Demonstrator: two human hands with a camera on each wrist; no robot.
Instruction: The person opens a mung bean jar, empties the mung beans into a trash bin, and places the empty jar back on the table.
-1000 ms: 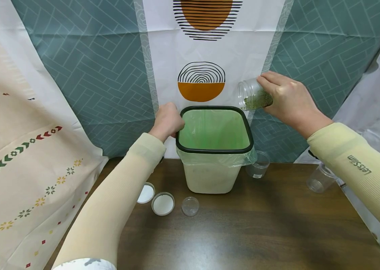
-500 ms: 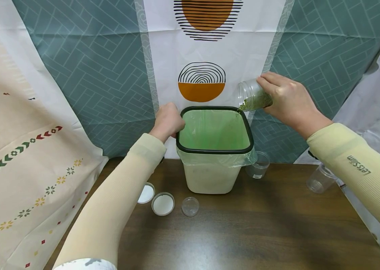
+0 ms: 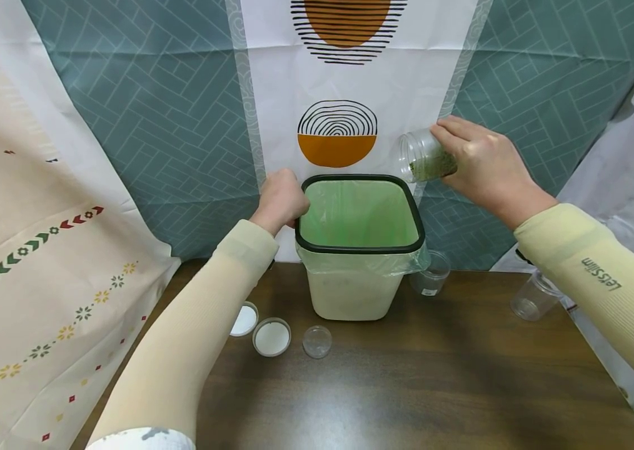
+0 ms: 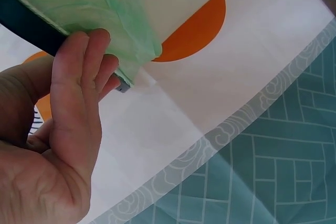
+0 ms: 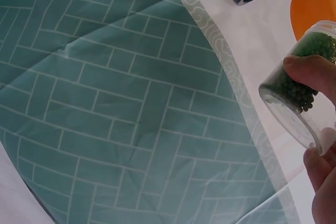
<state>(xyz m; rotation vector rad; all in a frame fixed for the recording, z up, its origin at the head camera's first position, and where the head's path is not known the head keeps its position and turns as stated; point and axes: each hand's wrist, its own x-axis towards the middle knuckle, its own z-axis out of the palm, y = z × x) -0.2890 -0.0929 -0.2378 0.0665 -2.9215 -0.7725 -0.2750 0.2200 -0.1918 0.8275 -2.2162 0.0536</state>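
My left hand [image 3: 282, 201] grips the left side of the black rim of a pale trash can [image 3: 356, 297], which is lined with a thin green bag [image 3: 359, 219]. In the left wrist view, the fingers [image 4: 76, 98] curl up to the rim and bag edge. My right hand [image 3: 483, 164] holds a clear jar [image 3: 417, 145], thumb and fingers around its base end. The jar lies tilted nearly on its side, its open mouth just above the can's back right corner. Small green mung beans [image 5: 302, 87] lie along the jar's lower wall.
Two white-lined round lids [image 3: 272, 337] and a small clear lid [image 3: 317, 342] lie on the brown table [image 3: 407, 394] in front of the can. One clear jar [image 3: 432, 275] stands right of the can, and another clear container [image 3: 535, 299] is near the right edge. Patterned cloth [image 3: 154, 125] hangs behind.
Half a second ago beans reached the jar's mouth and some dropped into the can; now they sit back from the mouth. Both hands keep about the same place and hold.
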